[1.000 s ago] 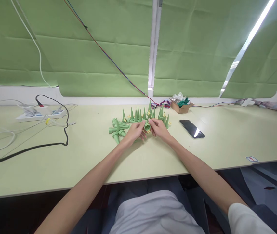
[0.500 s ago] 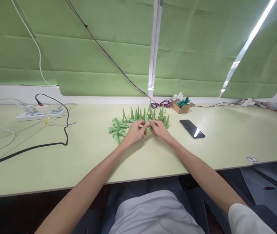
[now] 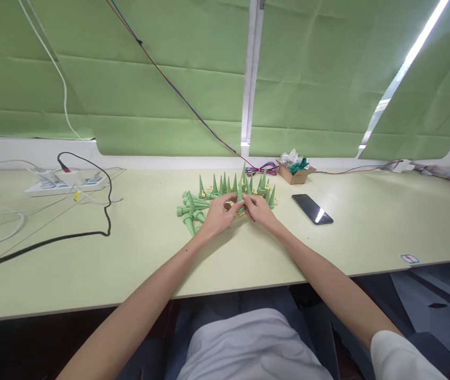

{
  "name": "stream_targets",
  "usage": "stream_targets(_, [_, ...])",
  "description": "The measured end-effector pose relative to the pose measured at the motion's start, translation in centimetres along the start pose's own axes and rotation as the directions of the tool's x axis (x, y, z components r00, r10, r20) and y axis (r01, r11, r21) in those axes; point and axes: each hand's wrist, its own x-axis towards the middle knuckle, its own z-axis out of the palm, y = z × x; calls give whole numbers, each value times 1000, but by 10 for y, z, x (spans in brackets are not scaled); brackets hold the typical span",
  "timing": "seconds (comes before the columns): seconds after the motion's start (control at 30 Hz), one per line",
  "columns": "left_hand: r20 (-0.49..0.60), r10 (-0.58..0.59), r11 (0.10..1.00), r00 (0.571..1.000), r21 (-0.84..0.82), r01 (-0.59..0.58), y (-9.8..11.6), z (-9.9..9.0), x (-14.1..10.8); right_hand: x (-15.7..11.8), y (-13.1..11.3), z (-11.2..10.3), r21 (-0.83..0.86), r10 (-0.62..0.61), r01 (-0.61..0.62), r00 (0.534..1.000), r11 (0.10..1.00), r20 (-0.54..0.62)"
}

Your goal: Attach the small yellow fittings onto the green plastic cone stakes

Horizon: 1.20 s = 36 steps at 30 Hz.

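Note:
Between both hands stands a green plastic watering spike (image 3: 240,197), its pointed tip up. My left hand (image 3: 220,214) pinches it from the left with thumb and fingers. From the right, my right hand (image 3: 259,209) closes its thumb and fingertips on the same spike, low on its side; a small yellow part may be there, but the fingers hide it. Behind the hands, several more green spikes (image 3: 215,186) stand upright in a cluster, with small yellow valves (image 3: 275,200) near their bases. Left of my left hand, several spikes (image 3: 188,224) lie in a loose pile.
A black phone (image 3: 311,209) lies right of my right hand. Behind it, a small cardboard box (image 3: 297,177) holds clear plastic and green material, beside coiled red and blue wires (image 3: 262,169). A power strip (image 3: 66,184) and a black cable (image 3: 108,211) occupy the table's left side.
The held spike has straightened and shifted slightly right. My left fingers have moved a little around it; my right hand stays almost where it was.

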Motion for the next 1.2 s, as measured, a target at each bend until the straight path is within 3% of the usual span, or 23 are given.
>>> stream_targets(0.2, [-15, 1, 1000, 1000, -26, -2, 1, 0, 1, 1, 3, 2, 83, 95, -97, 995, 992, 30])
stream_targets(0.47, [12, 18, 999, 1000, -50, -18, 2, 1, -1, 2, 3, 2, 361, 205, -243, 969, 900, 140])
stream_targets(0.7, [-14, 1, 999, 1000, -39, -1, 5, 1, -2, 2, -1, 4, 451, 274, -301, 953, 840, 126])
stream_targets(0.93, [-47, -12, 998, 999, -64, 9, 6, 2, 0, 3, -3, 5, 512, 278, -290, 955, 809, 102])
stream_targets(1.2, [-154, -36, 999, 987, -46, 29, 6, -1, 0, 6, 8, 7, 541, 223, -181, 975, 821, -13])
